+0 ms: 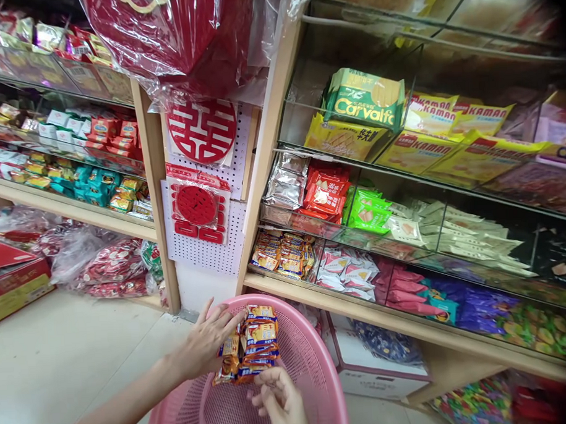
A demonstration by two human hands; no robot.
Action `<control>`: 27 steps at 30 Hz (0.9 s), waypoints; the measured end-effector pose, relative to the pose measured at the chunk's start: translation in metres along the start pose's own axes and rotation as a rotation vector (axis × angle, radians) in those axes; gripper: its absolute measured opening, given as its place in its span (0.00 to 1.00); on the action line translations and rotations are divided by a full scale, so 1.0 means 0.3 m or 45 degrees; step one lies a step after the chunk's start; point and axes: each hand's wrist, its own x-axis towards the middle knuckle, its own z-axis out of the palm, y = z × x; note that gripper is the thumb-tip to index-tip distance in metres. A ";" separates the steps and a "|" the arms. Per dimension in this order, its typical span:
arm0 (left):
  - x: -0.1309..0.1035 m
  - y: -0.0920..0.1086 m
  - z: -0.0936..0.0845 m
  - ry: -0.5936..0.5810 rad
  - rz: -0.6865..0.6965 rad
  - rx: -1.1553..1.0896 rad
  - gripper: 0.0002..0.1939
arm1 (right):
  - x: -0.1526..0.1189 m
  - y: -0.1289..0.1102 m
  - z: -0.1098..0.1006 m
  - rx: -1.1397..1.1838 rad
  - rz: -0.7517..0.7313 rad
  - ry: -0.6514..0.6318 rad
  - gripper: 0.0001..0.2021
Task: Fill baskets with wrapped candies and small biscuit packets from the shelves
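Observation:
A cluster of small orange-and-blue wrapped snack packets [260,336] sits in rows in a round pink plastic basket [322,353] with mesh walls. My left hand [208,338] reaches in from the left, palm down, its fingers stretched out over the left side of the packets. At the near side of the cluster is my right hand [280,397], its fingers half curled and apart, the tips close to the lowest packets. Nothing shows in its grasp. The undersides of the left fingers are hidden.
Right of the basket rise shelves with clear bins, holding similar orange packets [284,254], white packets [347,271] and red packets [326,189]. More snack bins [100,181] fill the left shelf. Below stand a white carton [376,363] and, far left, a red box [16,277].

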 end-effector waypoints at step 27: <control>-0.031 -0.053 0.031 0.159 -0.018 -0.063 0.45 | 0.418 -0.392 -0.130 -0.696 -0.579 0.005 0.09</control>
